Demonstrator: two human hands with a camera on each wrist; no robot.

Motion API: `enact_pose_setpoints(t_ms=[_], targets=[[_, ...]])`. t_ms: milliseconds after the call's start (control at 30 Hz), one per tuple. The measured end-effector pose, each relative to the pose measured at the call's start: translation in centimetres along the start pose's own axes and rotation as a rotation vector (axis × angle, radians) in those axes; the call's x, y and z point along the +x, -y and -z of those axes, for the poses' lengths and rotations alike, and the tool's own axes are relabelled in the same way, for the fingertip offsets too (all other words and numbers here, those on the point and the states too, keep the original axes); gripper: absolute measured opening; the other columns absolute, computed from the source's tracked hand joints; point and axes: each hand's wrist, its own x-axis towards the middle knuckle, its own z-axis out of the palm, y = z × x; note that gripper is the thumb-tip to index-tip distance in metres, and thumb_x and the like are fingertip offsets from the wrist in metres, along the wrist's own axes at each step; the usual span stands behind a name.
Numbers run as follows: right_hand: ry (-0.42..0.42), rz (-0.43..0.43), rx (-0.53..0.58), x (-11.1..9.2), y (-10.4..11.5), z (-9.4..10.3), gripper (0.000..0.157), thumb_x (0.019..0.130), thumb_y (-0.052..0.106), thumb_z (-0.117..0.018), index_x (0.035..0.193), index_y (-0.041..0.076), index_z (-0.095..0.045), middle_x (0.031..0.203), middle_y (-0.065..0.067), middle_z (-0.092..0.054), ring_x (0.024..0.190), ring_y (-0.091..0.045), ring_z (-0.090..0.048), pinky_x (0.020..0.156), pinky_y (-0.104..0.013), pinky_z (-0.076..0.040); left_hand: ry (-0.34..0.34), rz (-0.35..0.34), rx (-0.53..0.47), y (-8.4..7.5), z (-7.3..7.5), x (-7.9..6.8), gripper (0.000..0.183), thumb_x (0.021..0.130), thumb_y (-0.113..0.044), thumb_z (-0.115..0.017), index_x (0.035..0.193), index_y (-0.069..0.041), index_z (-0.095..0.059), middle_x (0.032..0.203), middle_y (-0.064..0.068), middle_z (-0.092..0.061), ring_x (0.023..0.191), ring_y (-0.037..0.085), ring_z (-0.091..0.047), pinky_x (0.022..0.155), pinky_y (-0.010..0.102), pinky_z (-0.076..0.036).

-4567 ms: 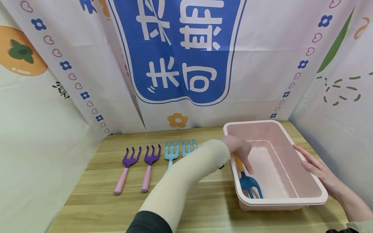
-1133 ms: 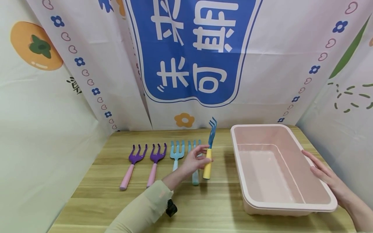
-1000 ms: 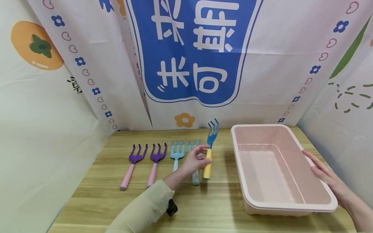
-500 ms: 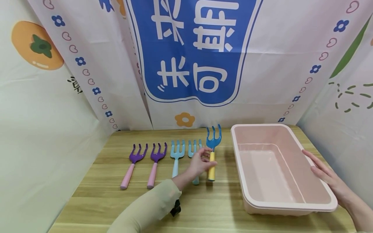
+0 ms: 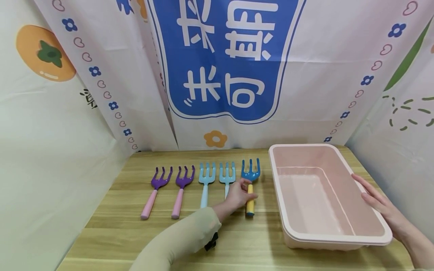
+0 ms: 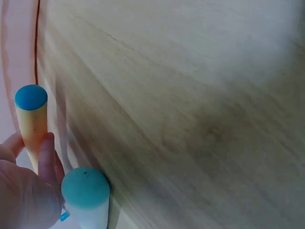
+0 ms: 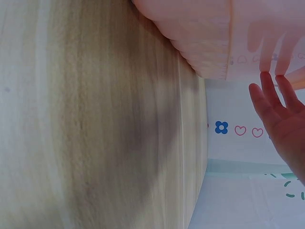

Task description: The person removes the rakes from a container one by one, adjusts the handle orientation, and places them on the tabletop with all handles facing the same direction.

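My left hand (image 5: pixel 239 195) pinches the yellow handle of a dark blue hand rake (image 5: pixel 251 175), its three tines pointing to the back wall. The rake lies low over the table, right of a light blue hand rake (image 5: pixel 227 174) that my hand partly covers. In the left wrist view, thumb and fingers are either side of the yellow handle (image 6: pixel 33 126), close to the light blue rake's teal handle end (image 6: pixel 86 188). My right hand (image 5: pixel 381 203) rests with extended fingers on the right rim of a pink plastic bin (image 5: pixel 284 218); the right wrist view shows its fingertips at the bin's outer wall.
To the left, in a row, lie another light blue hand rake (image 5: pixel 205 188) and two purple ones with pink handles, the nearer purple rake (image 5: pixel 178 203) and the outermost purple rake (image 5: pixel 149 203). All lie on a wooden table (image 5: pixel 112 233). Printed cloth (image 5: pixel 305 94) hangs around it.
My left hand has lifted the blue rake out of the bin, carried it left, and turned and lowered it beside the light blue rakes. My right hand stays at the bin.
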Motion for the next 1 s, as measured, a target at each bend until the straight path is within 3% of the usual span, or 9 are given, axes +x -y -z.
enact_pose_setpoints(t_ms=[233, 700, 1000], targets=[[-0.003, 0.008, -0.019, 0.1, 0.0, 0.0, 0.055, 0.106, 0.008, -0.021, 0.157, 0.025, -0.012, 0.138, 0.017, -0.033, 0.111, -0.003, -0.052, 0.078, -0.032, -0.054, -0.004, 0.062, 0.058, -0.2, -0.5, 0.1, 0.043, 0.076, -0.013, -0.085, 0.113, -0.006, -0.064, 0.087, 0.005, -0.058, 0.072, 0.013, -0.054, 0.059, 0.024, -0.047], [-0.007, 0.002, -0.015, 0.0, -0.3, 0.0, 0.055, 0.106, 0.008, -0.020, 0.157, 0.027, -0.012, 0.138, 0.016, -0.030, 0.112, -0.002, -0.051, 0.078, -0.032, -0.054, -0.027, 0.045, 0.184, -0.3, -1.2, 0.1, 0.041, 0.073, -0.017, -0.087, 0.107, -0.009, -0.066, 0.084, 0.002, -0.059, 0.070, 0.011, -0.055, 0.058, 0.022, -0.047], [0.002, 0.015, 0.001, 0.0, -0.1, 0.0, 0.055, 0.106, 0.008, -0.020, 0.157, 0.026, -0.012, 0.137, 0.017, -0.033, 0.111, -0.003, -0.053, 0.078, -0.034, -0.054, -0.038, 0.050, 0.187, -0.4, -1.4, 0.1, 0.043, 0.073, -0.018, -0.087, 0.110, -0.008, -0.066, 0.084, 0.002, -0.060, 0.070, 0.010, -0.056, 0.058, 0.022, -0.049]])
